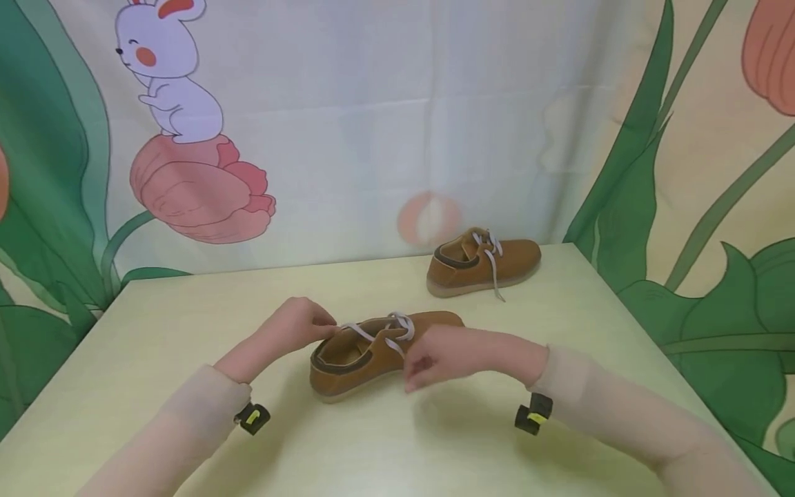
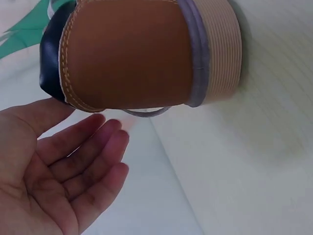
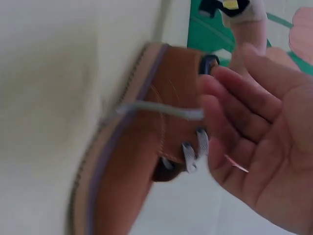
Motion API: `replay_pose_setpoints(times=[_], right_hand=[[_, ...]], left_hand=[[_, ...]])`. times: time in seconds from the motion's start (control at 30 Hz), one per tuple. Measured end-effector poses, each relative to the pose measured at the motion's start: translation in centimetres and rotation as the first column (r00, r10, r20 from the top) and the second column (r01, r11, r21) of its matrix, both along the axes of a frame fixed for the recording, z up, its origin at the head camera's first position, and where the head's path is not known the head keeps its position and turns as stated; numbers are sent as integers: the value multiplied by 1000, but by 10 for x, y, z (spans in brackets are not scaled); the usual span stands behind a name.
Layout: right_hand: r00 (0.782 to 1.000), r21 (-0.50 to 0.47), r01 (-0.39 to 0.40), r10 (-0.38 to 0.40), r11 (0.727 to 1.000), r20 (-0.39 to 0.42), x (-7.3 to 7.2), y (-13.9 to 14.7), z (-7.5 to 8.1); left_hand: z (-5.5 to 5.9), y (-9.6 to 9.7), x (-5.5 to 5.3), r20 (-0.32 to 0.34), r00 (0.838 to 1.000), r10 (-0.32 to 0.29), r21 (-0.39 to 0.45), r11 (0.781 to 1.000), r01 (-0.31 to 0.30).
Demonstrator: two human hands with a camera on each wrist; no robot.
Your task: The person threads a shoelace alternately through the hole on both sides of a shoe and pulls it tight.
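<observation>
A brown lace-up shoe [image 1: 366, 366] rests on the table, its heel to the left and its toe to the right. A pale lace [image 1: 358, 331] runs from its knotted front across the opening towards my left hand [image 1: 295, 323]. That hand is at the far side of the heel collar with loosely bent fingers, its thumb tip hidden behind the shoe. My right hand [image 1: 448, 355] is in front of the toe part, covering some of it. In the right wrist view, its fingers curve loosely with nothing visible in them. Another lace end [image 3: 156, 108] hangs down the shoe's side, blurred.
A matching brown shoe [image 1: 484, 269] stands at the back right of the table [image 1: 373, 449], a loose lace end hanging to the tabletop. Behind the table hangs a cloth [image 1: 360, 138] printed with a rabbit, flowers and leaves. Each wrist carries a small black camera [image 1: 533, 414].
</observation>
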State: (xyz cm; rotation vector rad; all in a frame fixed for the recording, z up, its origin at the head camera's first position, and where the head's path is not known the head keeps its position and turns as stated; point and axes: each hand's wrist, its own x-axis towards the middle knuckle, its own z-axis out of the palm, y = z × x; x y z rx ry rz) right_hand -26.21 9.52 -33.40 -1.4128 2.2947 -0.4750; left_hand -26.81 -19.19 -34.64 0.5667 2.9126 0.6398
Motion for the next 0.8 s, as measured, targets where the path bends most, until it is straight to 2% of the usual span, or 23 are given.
replay_pose_setpoints(times=[0.1, 0.2, 0.3, 0.4, 0.47, 0.53, 0.6, 0.67, 0.73, 0.77, 0.8], right_hand=[[994, -79, 92, -97, 993, -53, -22, -16, 10], [981, -68, 163, -168, 984, -93, -49, -41, 18], [979, 36, 176, -171, 984, -114, -72, -68, 17], [987, 173, 154, -141, 973, -81, -88, -94, 11], [992, 267, 129, -123, 955, -38, -95, -107, 6], [995, 313, 100, -104, 944, -4, -98, -115, 1], [995, 305, 80, -93, 949, 28, -100, -120, -2], [993, 261, 95, -108, 961, 35, -100, -121, -3], [977, 187, 172, -191, 967, 90, -99, -118, 0], [959, 149, 221, -242, 964, 146, -99, -116, 3], [930, 109, 276, -294, 955, 220, -99, -113, 6]], left_hand=[[-2, -3, -4, 64, 998, 13, 5, 1000, -14], [-3, -3, -6, 89, 996, 24, 20, 999, -26], [-4, -1, -7, 88, 996, 32, 27, 999, -35], [-5, -1, -7, 74, 997, 33, 27, 999, -35], [-6, 0, -6, 64, 997, 33, 25, 999, -34], [-7, 1, -5, 53, 998, 35, 25, 999, -37], [-7, 2, -4, 54, 998, 43, 24, 999, -45], [-6, 2, -3, 57, 997, 58, 19, 998, -60], [-5, 2, -2, 54, 996, 66, 12, 998, -67], [-4, 1, -2, 52, 996, 70, 8, 997, -70], [-3, 1, -1, 46, 997, 70, 1, 998, -70]])
